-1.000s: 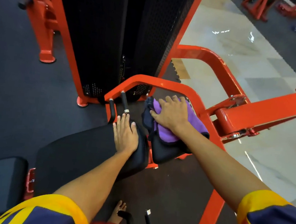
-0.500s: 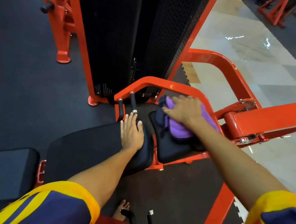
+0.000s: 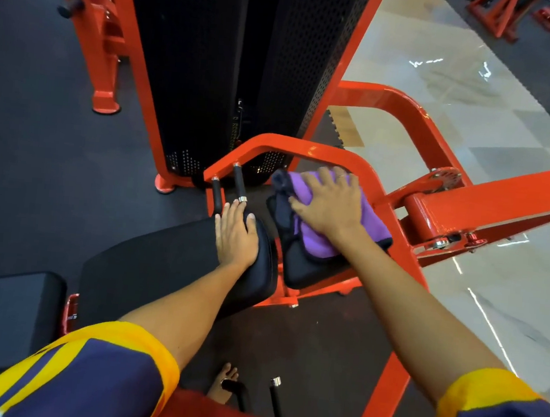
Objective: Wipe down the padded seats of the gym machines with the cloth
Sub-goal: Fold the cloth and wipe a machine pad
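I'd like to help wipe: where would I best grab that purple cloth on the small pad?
Take the cloth by the bunched fold sticking out at its left, coming from above-left. The right hand lies flat on its middle, and the orange frame hems its far and right sides.

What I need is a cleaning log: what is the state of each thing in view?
purple cloth: bunched, pressed onto the small pad.
small pad: partly covered by the purple cloth.
right hand: flat, fingers spread, pressing the purple cloth.
left hand: flat, resting on the large pad's end.
large pad: uncovered apart from the left hand.
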`<state>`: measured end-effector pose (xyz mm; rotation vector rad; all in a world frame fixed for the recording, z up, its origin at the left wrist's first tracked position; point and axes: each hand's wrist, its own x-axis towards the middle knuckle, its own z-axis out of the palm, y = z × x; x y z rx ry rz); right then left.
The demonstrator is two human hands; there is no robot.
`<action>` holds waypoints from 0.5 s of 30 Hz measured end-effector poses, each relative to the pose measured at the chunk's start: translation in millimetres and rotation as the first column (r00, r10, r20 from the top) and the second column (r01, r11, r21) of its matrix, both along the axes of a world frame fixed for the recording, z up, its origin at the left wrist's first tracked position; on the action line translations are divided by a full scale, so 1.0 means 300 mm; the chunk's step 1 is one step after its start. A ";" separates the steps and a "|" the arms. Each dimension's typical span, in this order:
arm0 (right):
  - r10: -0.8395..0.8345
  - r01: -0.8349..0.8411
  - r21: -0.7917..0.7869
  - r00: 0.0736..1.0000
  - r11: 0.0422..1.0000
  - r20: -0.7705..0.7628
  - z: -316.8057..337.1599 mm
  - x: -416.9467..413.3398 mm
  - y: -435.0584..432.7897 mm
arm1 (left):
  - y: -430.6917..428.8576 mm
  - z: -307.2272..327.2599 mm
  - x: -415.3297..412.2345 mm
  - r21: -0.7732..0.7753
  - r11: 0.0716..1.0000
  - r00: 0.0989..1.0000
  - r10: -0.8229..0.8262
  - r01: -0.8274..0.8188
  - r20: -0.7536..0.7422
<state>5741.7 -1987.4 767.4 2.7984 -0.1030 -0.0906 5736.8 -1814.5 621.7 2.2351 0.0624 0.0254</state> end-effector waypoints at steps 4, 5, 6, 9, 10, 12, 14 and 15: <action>0.002 -0.003 0.020 0.995 1.000 0.096 -0.067 -0.092 0.120 | 0.001 0.002 0.001 0.002 1.000 1.000 -0.006 0.006 -0.023; 0.068 -0.072 0.034 0.992 0.997 0.103 -0.105 -0.133 0.158 | 0.002 0.001 0.000 -0.004 1.000 1.000 -0.015 0.015 -0.026; 0.131 -0.136 0.046 0.987 0.990 0.093 -0.135 -0.173 0.182 | 0.003 0.002 0.000 -0.006 1.000 0.999 -0.024 0.024 -0.028; 0.231 -0.235 0.062 0.971 0.970 0.066 -0.142 -0.232 0.156 | 0.008 -0.001 -0.003 -0.003 0.999 0.998 -0.042 0.042 -0.039; 0.225 -0.229 0.054 0.972 0.972 0.063 -0.124 -0.225 0.125 | 0.008 0.002 -0.003 -0.003 0.999 0.998 -0.039 0.039 -0.043; 0.148 -0.149 0.019 0.987 0.989 0.065 -0.079 -0.186 0.052 | 0.011 0.011 -0.004 0.002 0.999 0.998 -0.043 0.044 -0.050; -0.023 0.015 0.070 0.993 0.997 0.114 -0.016 -0.141 -0.027 | 0.011 0.018 -0.014 0.000 0.999 0.997 -0.054 0.054 -0.058; -0.115 0.095 0.138 0.983 0.986 0.140 0.005 -0.132 -0.049 | 0.011 0.019 -0.021 -0.002 0.998 0.996 -0.059 0.059 -0.059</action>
